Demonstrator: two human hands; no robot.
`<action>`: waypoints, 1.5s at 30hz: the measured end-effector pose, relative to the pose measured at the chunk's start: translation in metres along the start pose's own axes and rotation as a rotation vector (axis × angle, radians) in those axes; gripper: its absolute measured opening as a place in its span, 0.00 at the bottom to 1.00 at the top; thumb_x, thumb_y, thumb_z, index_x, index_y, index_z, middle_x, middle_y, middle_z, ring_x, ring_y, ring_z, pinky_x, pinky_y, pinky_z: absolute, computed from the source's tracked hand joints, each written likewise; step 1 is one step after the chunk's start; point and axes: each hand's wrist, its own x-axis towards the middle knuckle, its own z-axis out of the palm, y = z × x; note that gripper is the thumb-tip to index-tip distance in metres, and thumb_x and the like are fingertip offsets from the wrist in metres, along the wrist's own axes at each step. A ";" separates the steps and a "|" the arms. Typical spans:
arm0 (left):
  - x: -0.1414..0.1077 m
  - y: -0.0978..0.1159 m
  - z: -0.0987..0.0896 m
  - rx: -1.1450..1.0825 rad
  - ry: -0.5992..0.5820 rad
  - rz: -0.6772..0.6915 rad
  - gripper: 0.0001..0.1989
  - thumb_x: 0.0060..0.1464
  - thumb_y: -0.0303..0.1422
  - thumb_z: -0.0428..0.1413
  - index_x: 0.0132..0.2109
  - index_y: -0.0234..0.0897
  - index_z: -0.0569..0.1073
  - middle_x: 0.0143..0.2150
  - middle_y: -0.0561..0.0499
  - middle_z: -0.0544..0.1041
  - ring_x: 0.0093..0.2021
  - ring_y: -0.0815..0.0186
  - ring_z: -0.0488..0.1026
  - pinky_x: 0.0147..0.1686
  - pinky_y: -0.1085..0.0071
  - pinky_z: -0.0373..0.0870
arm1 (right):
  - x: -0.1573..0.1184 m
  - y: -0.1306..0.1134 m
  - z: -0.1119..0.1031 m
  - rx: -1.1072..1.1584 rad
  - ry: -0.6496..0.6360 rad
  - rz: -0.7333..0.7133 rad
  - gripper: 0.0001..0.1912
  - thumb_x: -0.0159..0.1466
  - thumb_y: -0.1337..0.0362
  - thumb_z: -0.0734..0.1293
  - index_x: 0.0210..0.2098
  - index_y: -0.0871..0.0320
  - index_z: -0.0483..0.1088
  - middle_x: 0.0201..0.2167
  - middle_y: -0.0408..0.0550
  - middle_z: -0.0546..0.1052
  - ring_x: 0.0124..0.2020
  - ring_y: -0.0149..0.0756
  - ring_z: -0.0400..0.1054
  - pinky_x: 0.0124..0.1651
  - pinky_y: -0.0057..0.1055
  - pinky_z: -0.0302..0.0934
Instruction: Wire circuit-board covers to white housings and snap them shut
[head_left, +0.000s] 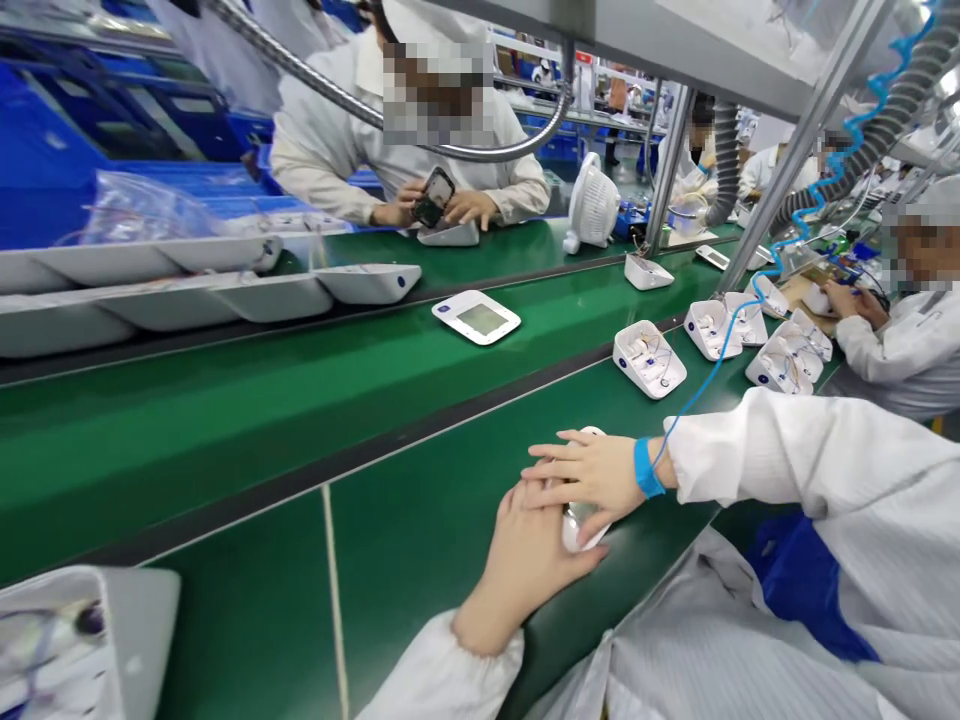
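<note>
A white display casing point(573, 537) lies on the green bench beneath both my hands, which hide most of it. My left hand point(523, 552) grips the near side, its thumb along the lower edge and its fingers partly hidden. From the right, my right hand point(589, 474), wearing a blue wrist strap point(647, 468), rests flat across the casing's top with fingers stretched and spread. Its fingers overlap those of my left hand. Beyond them on the green belt lies a similar white casing point(477, 318) with its grey screen facing up.
Open white housings with wires point(649, 360) stand beyond my right arm; another housing point(142, 640) is at lower left. Nested white shells point(172, 310) line the belt's far left. Opposite, a co-worker point(337, 130) holds a dark part. A blue coiled cord point(795, 220) hangs down to my strap.
</note>
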 end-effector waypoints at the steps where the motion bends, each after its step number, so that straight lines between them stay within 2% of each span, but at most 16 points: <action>1: -0.001 0.000 0.001 0.001 0.014 0.003 0.43 0.37 0.52 0.65 0.58 0.34 0.69 0.57 0.34 0.72 0.56 0.40 0.68 0.54 0.45 0.66 | 0.001 0.002 0.002 0.001 0.001 -0.015 0.39 0.66 0.42 0.62 0.68 0.57 0.56 0.70 0.61 0.54 0.72 0.54 0.44 0.68 0.54 0.42; 4: -0.004 0.002 0.005 -0.008 0.056 0.034 0.49 0.34 0.57 0.66 0.60 0.32 0.69 0.58 0.31 0.71 0.58 0.37 0.66 0.56 0.43 0.63 | -0.001 0.000 0.008 0.037 0.016 -0.009 0.41 0.65 0.40 0.63 0.69 0.58 0.56 0.70 0.65 0.52 0.71 0.58 0.44 0.68 0.57 0.42; 7: -0.002 0.003 0.007 -0.050 0.064 0.052 0.55 0.29 0.62 0.65 0.61 0.33 0.68 0.60 0.31 0.69 0.59 0.35 0.65 0.58 0.40 0.61 | -0.003 -0.005 0.010 0.083 0.014 0.066 0.41 0.65 0.39 0.62 0.69 0.54 0.56 0.71 0.62 0.52 0.71 0.57 0.44 0.68 0.59 0.40; 10: 0.003 0.003 0.003 -0.109 0.040 0.027 0.57 0.28 0.61 0.67 0.63 0.34 0.65 0.62 0.31 0.68 0.60 0.37 0.64 0.59 0.42 0.60 | -0.004 -0.006 0.011 0.110 0.001 0.134 0.40 0.64 0.39 0.63 0.69 0.51 0.56 0.71 0.59 0.52 0.71 0.57 0.43 0.68 0.60 0.37; 12: 0.005 0.004 -0.001 -0.138 0.022 0.006 0.56 0.29 0.57 0.68 0.64 0.34 0.64 0.63 0.32 0.67 0.60 0.39 0.64 0.59 0.43 0.60 | -0.003 -0.004 0.010 0.127 -0.008 0.144 0.41 0.64 0.39 0.64 0.69 0.50 0.56 0.71 0.59 0.53 0.71 0.57 0.43 0.68 0.60 0.38; 14: 0.006 0.005 -0.004 -0.152 0.008 0.003 0.51 0.32 0.52 0.68 0.62 0.36 0.65 0.62 0.34 0.68 0.61 0.40 0.64 0.59 0.44 0.59 | 0.000 0.003 0.008 0.146 -0.021 0.135 0.41 0.64 0.39 0.64 0.69 0.52 0.56 0.71 0.59 0.54 0.71 0.56 0.45 0.68 0.58 0.41; 17: 0.005 0.007 -0.008 -0.154 -0.004 -0.006 0.45 0.33 0.50 0.67 0.59 0.37 0.67 0.59 0.36 0.70 0.60 0.40 0.64 0.58 0.44 0.59 | 0.010 0.018 0.003 0.160 -0.056 0.125 0.41 0.65 0.40 0.63 0.69 0.56 0.55 0.69 0.60 0.57 0.71 0.54 0.45 0.68 0.57 0.42; 20: 0.004 0.008 -0.009 -0.169 0.012 -0.012 0.47 0.32 0.50 0.67 0.60 0.36 0.64 0.59 0.35 0.68 0.60 0.39 0.64 0.57 0.44 0.60 | 0.020 0.030 0.001 0.166 -0.063 0.137 0.40 0.67 0.40 0.60 0.70 0.56 0.53 0.69 0.60 0.56 0.72 0.55 0.42 0.68 0.59 0.40; 24: 0.006 0.007 -0.009 -0.205 0.043 0.030 0.49 0.33 0.50 0.66 0.62 0.35 0.61 0.59 0.35 0.67 0.61 0.40 0.62 0.58 0.46 0.59 | 0.023 0.035 0.004 0.166 -0.003 0.179 0.42 0.67 0.38 0.58 0.71 0.56 0.50 0.70 0.61 0.54 0.72 0.56 0.40 0.68 0.61 0.38; 27: 0.006 0.006 -0.009 -0.195 0.041 0.032 0.51 0.33 0.51 0.66 0.62 0.34 0.60 0.60 0.34 0.65 0.62 0.40 0.61 0.59 0.47 0.59 | 0.023 0.039 0.005 0.227 -0.009 0.198 0.42 0.67 0.38 0.57 0.71 0.57 0.50 0.70 0.61 0.56 0.72 0.54 0.42 0.68 0.58 0.42; 29: 0.006 0.006 -0.010 -0.171 0.020 0.021 0.52 0.34 0.52 0.66 0.63 0.32 0.59 0.60 0.32 0.66 0.61 0.39 0.62 0.58 0.46 0.59 | 0.027 0.046 0.005 0.309 -0.018 0.262 0.39 0.69 0.41 0.55 0.71 0.58 0.49 0.69 0.60 0.57 0.71 0.51 0.46 0.67 0.54 0.47; 31: 0.005 0.007 -0.011 -0.148 0.002 0.016 0.54 0.34 0.52 0.65 0.64 0.30 0.57 0.61 0.30 0.65 0.61 0.38 0.62 0.58 0.46 0.58 | 0.034 0.054 0.005 0.369 -0.016 0.385 0.37 0.71 0.44 0.52 0.71 0.59 0.47 0.69 0.59 0.57 0.70 0.50 0.49 0.66 0.51 0.50; 33: 0.005 0.007 -0.012 -0.148 -0.003 0.015 0.56 0.34 0.52 0.65 0.66 0.30 0.54 0.62 0.30 0.63 0.62 0.37 0.62 0.58 0.46 0.58 | 0.042 0.061 0.006 0.374 -0.010 0.502 0.36 0.72 0.44 0.51 0.72 0.59 0.46 0.69 0.59 0.57 0.70 0.51 0.49 0.65 0.52 0.51; 36: 0.007 0.008 -0.014 -0.177 -0.010 -0.004 0.56 0.35 0.52 0.64 0.67 0.32 0.53 0.63 0.31 0.63 0.62 0.38 0.61 0.58 0.46 0.58 | 0.050 0.064 0.009 0.289 0.023 0.592 0.37 0.72 0.43 0.51 0.72 0.57 0.46 0.67 0.60 0.59 0.68 0.55 0.51 0.63 0.54 0.52; 39: 0.008 0.010 -0.014 -0.199 -0.020 -0.045 0.57 0.35 0.53 0.65 0.67 0.31 0.52 0.63 0.31 0.62 0.62 0.38 0.62 0.58 0.47 0.57 | 0.053 0.060 0.008 0.174 0.047 0.632 0.35 0.72 0.44 0.52 0.71 0.57 0.51 0.65 0.61 0.63 0.66 0.56 0.54 0.60 0.54 0.54; 45: 0.006 0.013 -0.010 -0.188 0.039 -0.022 0.54 0.35 0.50 0.65 0.66 0.32 0.56 0.63 0.31 0.63 0.61 0.40 0.62 0.58 0.48 0.58 | 0.050 0.052 0.003 0.129 -0.062 0.739 0.33 0.71 0.41 0.52 0.65 0.55 0.61 0.55 0.59 0.73 0.56 0.56 0.65 0.53 0.51 0.61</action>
